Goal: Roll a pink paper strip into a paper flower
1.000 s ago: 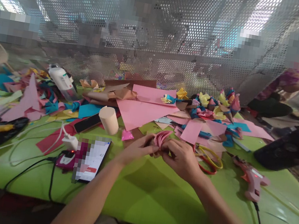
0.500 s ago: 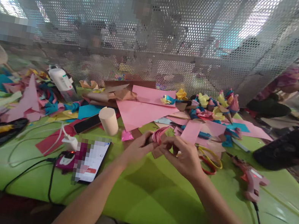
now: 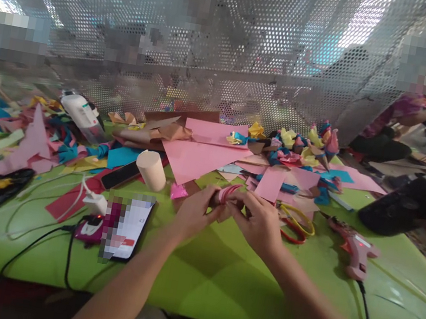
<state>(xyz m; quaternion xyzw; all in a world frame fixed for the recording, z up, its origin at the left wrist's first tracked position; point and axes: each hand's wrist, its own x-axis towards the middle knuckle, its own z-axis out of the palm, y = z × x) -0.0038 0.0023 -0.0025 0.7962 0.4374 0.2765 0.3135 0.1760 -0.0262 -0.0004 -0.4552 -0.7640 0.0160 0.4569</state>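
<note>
a big green table (image 3: pixel 214 292) is seen, with a large pink sheet (image 3: pixel 202 160) spread near its back. a pink glue gun (image 3: pixel 359 254) is laid on the right. red and yellow scissor handles (image 3: pixel 293 240) are seen just beside the right hand (image 3: pixel 262 220). a small curled pink paper (image 3: pixel 227 193) is pinched by the left hand (image 3: pixel 196 209) and by the right fingertips, held between both hands, over the table.

Matt pink paper (image 3: pixel 228 192), glossy tabletop (image 3: pixel 211 285), metal screen (image 3: pixel 242 38)
</note>
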